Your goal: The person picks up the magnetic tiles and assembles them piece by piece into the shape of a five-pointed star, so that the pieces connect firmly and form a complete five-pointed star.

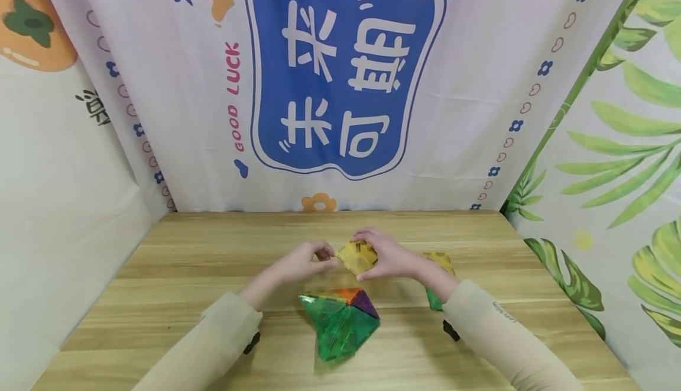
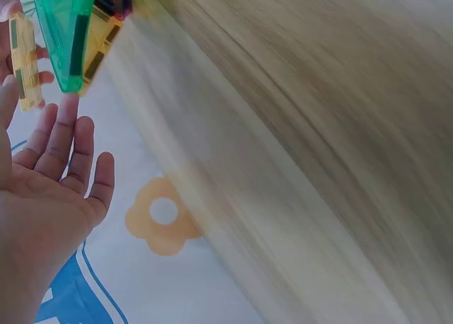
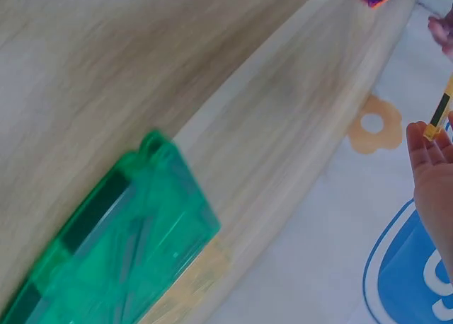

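Note:
A see-through yellow magnetic tile (image 1: 357,256) is up between both hands over the far middle of the table. My right hand (image 1: 392,258) grips it from the right, with the thumb at its near corner and the fingers at its far edge. At its left corner, my left hand (image 1: 302,262) pinches it between thumb and index finger; the left wrist view shows the other fingers spread. Closer to me stands a faceted build of magnetic tiles (image 1: 343,323), mostly green with orange, yellow and purple parts.
Beside the right forearm lie a green tile (image 1: 433,299) and a yellow tile (image 1: 440,259), partly hidden by the arm. The wooden table (image 1: 213,243) ends at a printed cloth backdrop (image 1: 463,83), with cloth walls at both sides.

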`<action>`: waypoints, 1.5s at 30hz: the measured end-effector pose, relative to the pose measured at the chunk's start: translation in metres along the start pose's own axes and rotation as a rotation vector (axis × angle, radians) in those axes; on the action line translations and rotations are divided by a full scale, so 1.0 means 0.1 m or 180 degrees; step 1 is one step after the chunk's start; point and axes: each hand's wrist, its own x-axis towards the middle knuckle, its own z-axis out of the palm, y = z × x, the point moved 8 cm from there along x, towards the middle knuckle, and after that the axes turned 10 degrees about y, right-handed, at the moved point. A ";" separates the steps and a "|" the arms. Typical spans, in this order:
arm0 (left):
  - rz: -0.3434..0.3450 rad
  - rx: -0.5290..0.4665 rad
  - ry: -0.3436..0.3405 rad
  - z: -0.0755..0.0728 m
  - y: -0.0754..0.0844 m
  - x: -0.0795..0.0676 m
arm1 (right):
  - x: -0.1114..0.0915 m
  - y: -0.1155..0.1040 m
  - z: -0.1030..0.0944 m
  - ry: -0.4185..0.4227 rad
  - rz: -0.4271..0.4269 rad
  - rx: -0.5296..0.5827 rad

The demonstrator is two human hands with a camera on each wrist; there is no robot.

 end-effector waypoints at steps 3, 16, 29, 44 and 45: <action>0.0024 -0.0065 -0.0009 0.03 0.04 0.04 | 0.02 -0.06 0.05 -0.0016 -0.0062 0.0064; -0.0268 -0.0749 -0.0007 0.08 -0.07 0.04 | 0.05 0.12 0.13 0.0185 0.0557 0.1384; -0.0380 -0.0937 -0.0660 0.26 -0.17 -0.09 | -0.07 0.15 0.42 -0.0388 0.1375 0.2585; 0.0213 -0.0097 -0.0751 0.35 -0.13 -0.09 | -0.14 0.26 0.64 -0.0584 0.1525 0.2456; 0.0265 -0.0029 -0.0739 0.35 -0.13 -0.09 | -0.13 0.25 0.65 -0.0583 0.1483 0.2391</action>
